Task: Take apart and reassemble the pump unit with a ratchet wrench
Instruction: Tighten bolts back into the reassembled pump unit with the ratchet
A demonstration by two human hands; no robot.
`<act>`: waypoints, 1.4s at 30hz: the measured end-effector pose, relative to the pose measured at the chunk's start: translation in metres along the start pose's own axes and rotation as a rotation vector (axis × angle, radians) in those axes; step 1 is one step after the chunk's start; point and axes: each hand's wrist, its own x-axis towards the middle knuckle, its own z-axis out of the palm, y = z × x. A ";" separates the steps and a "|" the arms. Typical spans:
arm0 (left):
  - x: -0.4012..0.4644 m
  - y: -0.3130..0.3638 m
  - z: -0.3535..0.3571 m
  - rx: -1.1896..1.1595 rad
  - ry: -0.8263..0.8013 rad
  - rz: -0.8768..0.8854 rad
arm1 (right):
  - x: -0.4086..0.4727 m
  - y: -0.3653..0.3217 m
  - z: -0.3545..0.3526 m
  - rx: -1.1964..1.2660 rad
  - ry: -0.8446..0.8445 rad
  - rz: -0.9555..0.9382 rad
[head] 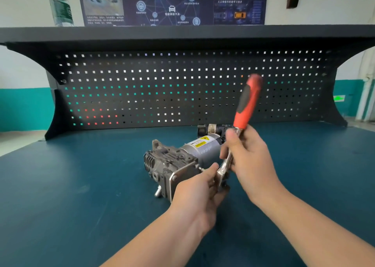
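Ratchet wrench (244, 112) head behind left hand (199, 187), handle tip blurred

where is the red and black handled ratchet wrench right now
In the head view, the red and black handled ratchet wrench is right of centre, held in both hands above the grey metal pump unit, handle pointing up toward the black pegboard.

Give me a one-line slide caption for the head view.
Both hands work a red-handled ratchet wrench at a bolt on the pump unit lying on the blue bench.

Pump unit (178, 163) on bench top (81, 185), before pegboard (182, 88); bottle (60, 4) on shelf (182, 32) above, left.
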 end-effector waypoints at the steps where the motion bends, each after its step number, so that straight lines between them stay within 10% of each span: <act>1: 0.000 0.000 -0.001 0.015 -0.024 -0.008 | -0.004 -0.002 0.000 -0.127 -0.094 -0.172; 6: 0.001 0.003 -0.004 0.048 -0.033 -0.031 | -0.015 0.000 0.003 -0.350 -0.254 -0.417; 15: 0.000 0.005 0.000 -0.009 0.018 -0.050 | 0.007 0.025 -0.003 0.613 0.347 0.796; 24: -0.002 0.007 -0.003 0.017 0.015 -0.033 | -0.009 -0.006 0.003 -0.054 -0.161 -0.099; 31: 0.001 0.005 0.000 -0.010 0.009 -0.066 | 0.010 0.018 -0.007 0.539 0.283 0.741; 34: 0.001 0.005 -0.002 0.004 0.023 -0.061 | 0.008 0.022 -0.005 0.597 0.303 0.792; 42: -0.001 0.005 -0.004 0.049 -0.011 -0.041 | -0.006 -0.006 0.001 -0.136 -0.083 -0.078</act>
